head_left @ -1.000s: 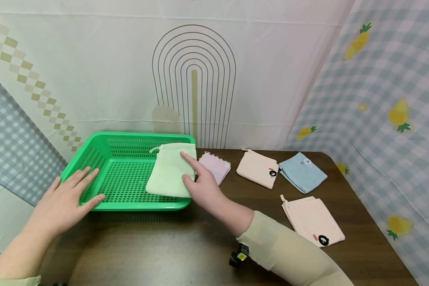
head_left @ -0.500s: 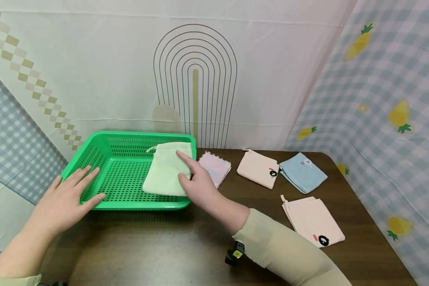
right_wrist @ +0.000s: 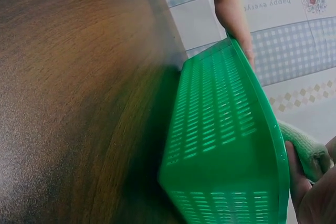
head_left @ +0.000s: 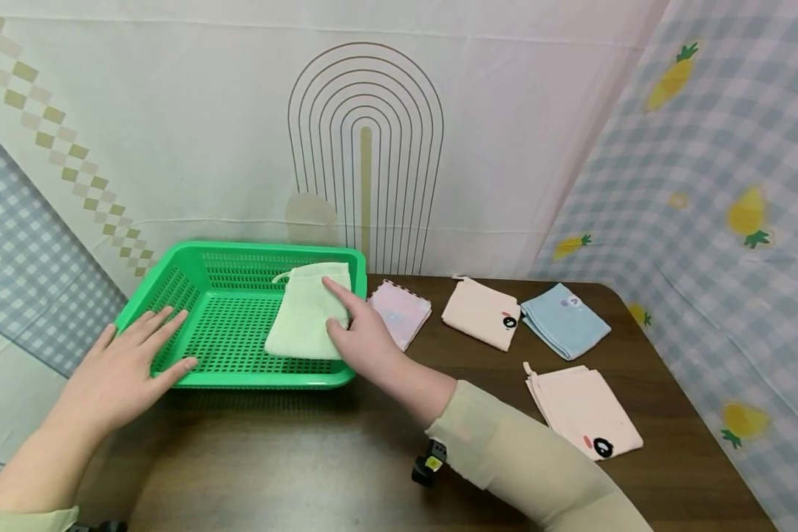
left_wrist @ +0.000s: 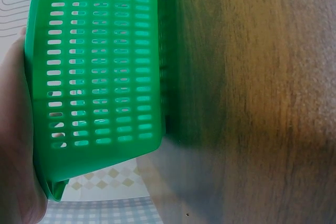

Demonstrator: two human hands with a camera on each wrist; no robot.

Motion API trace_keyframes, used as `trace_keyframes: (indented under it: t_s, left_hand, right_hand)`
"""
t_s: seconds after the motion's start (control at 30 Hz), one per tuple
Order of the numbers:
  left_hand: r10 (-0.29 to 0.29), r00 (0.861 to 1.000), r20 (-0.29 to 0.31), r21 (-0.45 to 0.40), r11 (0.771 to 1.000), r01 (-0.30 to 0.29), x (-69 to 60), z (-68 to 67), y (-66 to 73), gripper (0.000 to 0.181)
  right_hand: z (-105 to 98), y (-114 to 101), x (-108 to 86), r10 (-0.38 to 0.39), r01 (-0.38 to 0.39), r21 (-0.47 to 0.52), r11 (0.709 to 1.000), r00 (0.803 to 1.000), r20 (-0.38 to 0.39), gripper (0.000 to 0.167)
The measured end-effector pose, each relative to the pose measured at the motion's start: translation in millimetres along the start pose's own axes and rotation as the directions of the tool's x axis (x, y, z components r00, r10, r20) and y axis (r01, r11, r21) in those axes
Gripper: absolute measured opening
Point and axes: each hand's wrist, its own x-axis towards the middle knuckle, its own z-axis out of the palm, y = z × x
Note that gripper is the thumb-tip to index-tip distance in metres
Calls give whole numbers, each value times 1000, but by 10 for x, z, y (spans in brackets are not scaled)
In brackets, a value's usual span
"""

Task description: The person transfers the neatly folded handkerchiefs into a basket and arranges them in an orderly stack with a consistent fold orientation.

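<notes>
In the head view my right hand [head_left: 371, 336] holds a folded pale green towel [head_left: 302, 314] over the right part of a green plastic basket [head_left: 256, 380]. Its index finger and thumb lie on top of the towel; the other fingers are hidden beneath. The towel's folded layers [right_wrist: 303, 148] sit in the grip in the right wrist view, just past the basket's rim. My left hand [head_left: 123, 369] rests with spread, straight fingers on the basket's front left corner. From the left wrist, the basket's slotted side wall [left_wrist: 100, 156] shows beside that hand.
Right of the basket on the brown wooden table [head_left: 253, 465] lie a lilac folded towel [head_left: 402, 314], a cream one [head_left: 480, 314], a blue one [head_left: 565, 321] and a pale pink one [head_left: 581, 410]. A patterned curtain [head_left: 505, 148] hangs behind the table.
My right hand has shifted a little left with the pale green towel, further over the basket. My left hand has stayed on the corner.
</notes>
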Motion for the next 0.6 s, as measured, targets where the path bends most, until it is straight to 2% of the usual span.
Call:
trace_keyframes:
  t_s: [0.6]
  left_hand:
    - [-2,1000,18,9,1000,2,1,-2,-2,83]
  right_hand:
    - [49,-39,118,8,-6,-83,996,1000,25,63]
